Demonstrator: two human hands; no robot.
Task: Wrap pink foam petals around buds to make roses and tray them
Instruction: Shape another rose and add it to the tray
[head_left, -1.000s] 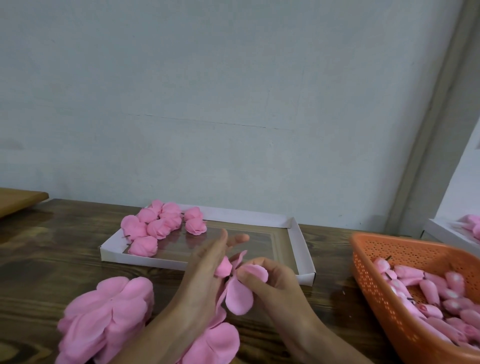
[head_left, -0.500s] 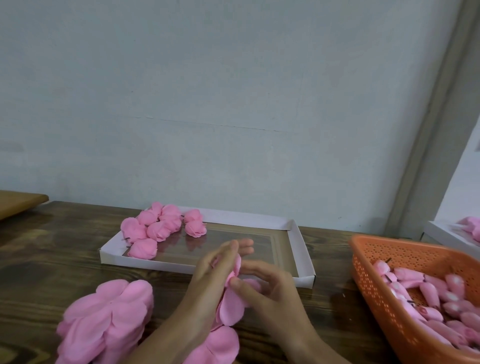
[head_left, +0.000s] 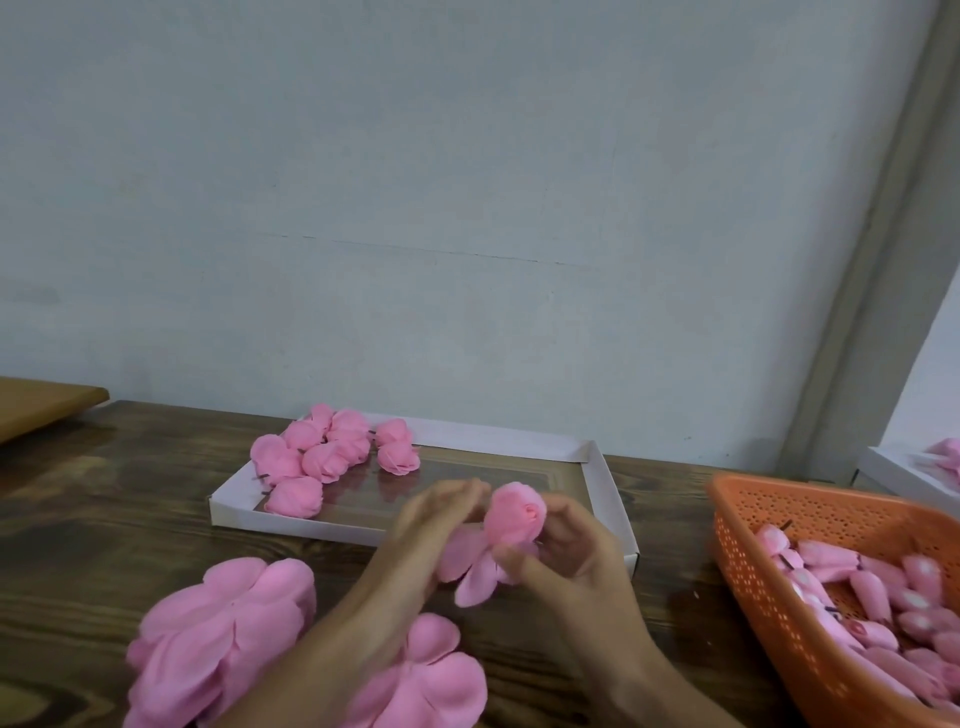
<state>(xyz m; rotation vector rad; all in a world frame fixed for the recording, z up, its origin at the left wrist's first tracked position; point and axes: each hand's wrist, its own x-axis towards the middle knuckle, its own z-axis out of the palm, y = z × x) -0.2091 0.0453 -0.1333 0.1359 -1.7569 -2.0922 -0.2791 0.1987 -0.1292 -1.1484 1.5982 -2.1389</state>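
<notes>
A half-wrapped pink foam rose (head_left: 511, 514) is held between both hands above the table, in front of the white tray (head_left: 602, 483). My left hand (head_left: 431, 525) presses its fingers against the rose's left side. My right hand (head_left: 566, 545) curls its fingers and thumb round the right side and base. Loose petals (head_left: 475, 569) hang below the wrapped head. Several finished roses (head_left: 327, 452) lie in the tray's left end.
A stack of pink petal sheets (head_left: 223, 634) lies at front left, and another petal sheet (head_left: 431, 675) sits under my forearms. An orange basket (head_left: 769, 587) of pink buds stands at the right. Another white tray (head_left: 898, 475) shows at the far right edge.
The petals have been folded up round the bud into a rounded head. Both hands lifted slightly and closed in on it.
</notes>
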